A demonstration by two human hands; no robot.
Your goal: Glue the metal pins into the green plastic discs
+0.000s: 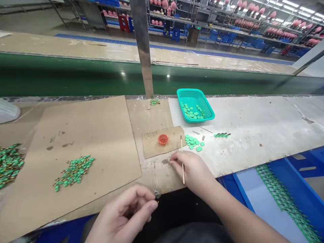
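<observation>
My right hand [193, 168] is closed around a thin wooden brush [182, 163], its dark tip pointing away from me. Just beyond it lie flat green discs [193, 141] on the bench. A small red cup [163, 139] of reddish liquid stands on a cardboard piece [149, 148], left of the brush tip. Near the bench's front edge, my left hand [129, 214] pinches something tiny and dark at its fingertips, too small to name. Small green and gold pieces [76, 170] form a pile on the large cardboard sheet [101, 135] at the left.
A turquoise basket [211, 116] holds more green discs. Right of it lies a short row of green pieces [222, 135]. Another pile [10, 165] sits far left. A metal post [143, 50] rises behind the bench. Blue trays [298, 182] with green pieces stand low at the right.
</observation>
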